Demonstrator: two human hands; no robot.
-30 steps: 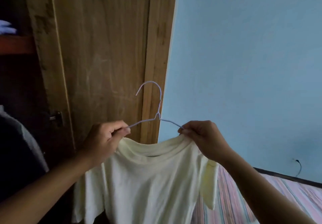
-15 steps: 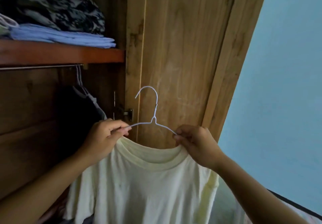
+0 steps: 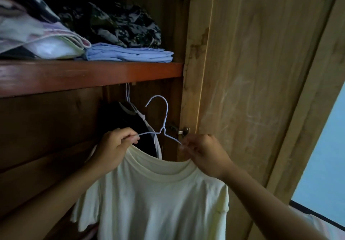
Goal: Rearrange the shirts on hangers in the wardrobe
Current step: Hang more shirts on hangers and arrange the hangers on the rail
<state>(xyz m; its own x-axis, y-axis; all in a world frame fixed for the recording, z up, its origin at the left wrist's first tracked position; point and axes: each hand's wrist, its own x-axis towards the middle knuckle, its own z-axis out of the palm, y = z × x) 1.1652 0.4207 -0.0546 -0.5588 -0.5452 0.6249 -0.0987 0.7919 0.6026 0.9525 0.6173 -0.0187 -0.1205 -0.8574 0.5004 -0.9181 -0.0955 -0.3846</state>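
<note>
A pale yellow T-shirt (image 3: 158,198) hangs on a thin white wire hanger (image 3: 164,120) that I hold up in front of the wardrobe opening. My left hand (image 3: 113,150) pinches the hanger's left arm and the shirt's shoulder. My right hand (image 3: 203,154) pinches the right arm of the hanger with the other shoulder. The hook points up and left, below the shelf and apart from any rail. Behind it a dark shirt (image 3: 130,127) hangs on another hanger inside the wardrobe.
A reddish wooden shelf (image 3: 89,73) above carries folded blue clothes (image 3: 130,54), a camouflage bundle (image 3: 119,25) and pale fabric (image 3: 37,40). The open wooden wardrobe door (image 3: 252,90) stands to the right, with a blue wall (image 3: 324,155) beyond it.
The view has swung left from the blue wall to the wardrobe interior. Both hands have carried the shirt on its hanger toward the dark shirt under the shelf, keeping the same hold.
</note>
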